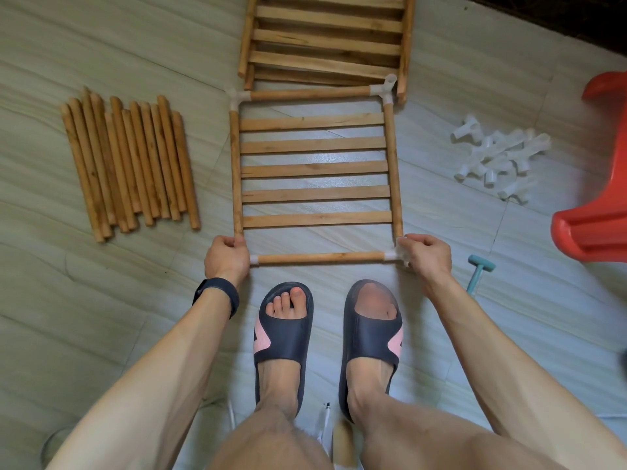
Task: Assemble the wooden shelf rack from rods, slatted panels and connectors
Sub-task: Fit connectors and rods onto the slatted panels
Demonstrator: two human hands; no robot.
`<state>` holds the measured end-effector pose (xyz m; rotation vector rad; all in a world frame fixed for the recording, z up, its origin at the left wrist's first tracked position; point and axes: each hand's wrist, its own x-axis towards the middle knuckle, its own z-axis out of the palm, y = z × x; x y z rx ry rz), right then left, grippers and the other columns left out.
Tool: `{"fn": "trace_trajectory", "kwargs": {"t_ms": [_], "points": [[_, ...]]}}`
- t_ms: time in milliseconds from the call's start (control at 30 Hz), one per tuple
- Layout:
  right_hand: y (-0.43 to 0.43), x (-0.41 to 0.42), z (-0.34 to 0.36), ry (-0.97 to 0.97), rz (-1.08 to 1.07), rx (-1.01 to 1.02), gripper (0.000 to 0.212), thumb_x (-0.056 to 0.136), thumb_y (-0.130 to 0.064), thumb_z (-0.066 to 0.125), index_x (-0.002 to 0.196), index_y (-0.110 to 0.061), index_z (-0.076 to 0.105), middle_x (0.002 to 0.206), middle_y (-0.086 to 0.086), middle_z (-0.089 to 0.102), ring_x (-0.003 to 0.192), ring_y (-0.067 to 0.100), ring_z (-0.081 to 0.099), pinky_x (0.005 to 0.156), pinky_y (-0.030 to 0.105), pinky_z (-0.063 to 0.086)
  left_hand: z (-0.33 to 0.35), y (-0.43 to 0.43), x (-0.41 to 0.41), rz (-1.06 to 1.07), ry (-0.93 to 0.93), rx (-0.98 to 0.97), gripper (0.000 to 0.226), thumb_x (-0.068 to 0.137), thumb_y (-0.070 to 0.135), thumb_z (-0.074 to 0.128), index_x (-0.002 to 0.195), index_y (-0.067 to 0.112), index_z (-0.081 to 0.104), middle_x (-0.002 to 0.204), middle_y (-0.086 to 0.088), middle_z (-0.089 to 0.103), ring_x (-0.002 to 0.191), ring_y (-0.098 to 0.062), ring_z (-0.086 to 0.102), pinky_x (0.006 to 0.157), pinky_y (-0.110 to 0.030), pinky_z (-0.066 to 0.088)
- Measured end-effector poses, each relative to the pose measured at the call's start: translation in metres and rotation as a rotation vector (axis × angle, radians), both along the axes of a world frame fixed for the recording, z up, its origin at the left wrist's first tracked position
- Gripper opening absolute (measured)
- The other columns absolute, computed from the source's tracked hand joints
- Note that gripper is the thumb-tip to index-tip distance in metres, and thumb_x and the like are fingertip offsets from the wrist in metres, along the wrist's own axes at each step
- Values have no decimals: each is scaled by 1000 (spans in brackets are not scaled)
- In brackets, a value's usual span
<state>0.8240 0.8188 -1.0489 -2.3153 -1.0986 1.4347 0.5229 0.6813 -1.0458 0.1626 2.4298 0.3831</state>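
Rods first: a bundle of round brown wooden rods (129, 164) is laid side by side on the pale tiled floor (101, 300), at the left, well apart from the rest.

Left hand (226, 257), with a black wristband (217, 295), is curled round the near-left corner of the frame; the corner joint is mostly hidden under the fingers.

Frame lies flat at centre. A five-slat wooden panel (315, 171) is bordered by a far wooden rod (308, 93) and a near wooden rod (320, 258). Translucent white plastic corner connectors are seen at far left (235, 96) and far right (386, 88).

A stack of further slatted wooden panels (325, 39) is placed just beyond the frame, touching its far-right corner.

Two feet in dark slippers with pink patches (281, 337) are planted just near of the frame.

Right hand (425, 257) is closed on the near-right translucent connector (393, 254), which is pinched by fingers and thumb.

A loose pile of white plastic connectors (502, 157) is heaped right of the frame. A small teal T-shaped tool (478, 271) lies near the right forearm. A red plastic seat (593, 212) is cut off by the right edge.
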Motion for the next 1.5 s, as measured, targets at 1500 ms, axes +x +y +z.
{"fn": "trace_trajectory", "kwargs": {"t_ms": [1500], "points": [[-16,-17,17,-408,489,-81,27,79,-32,71,69,-6,71,59,5,58,68,31,55,64,33,40,-2,-30,-6,-282,96,-174,32,102,39,47,111,13,62,118,-17,65,107,-41,60,83,-41,47]]}}
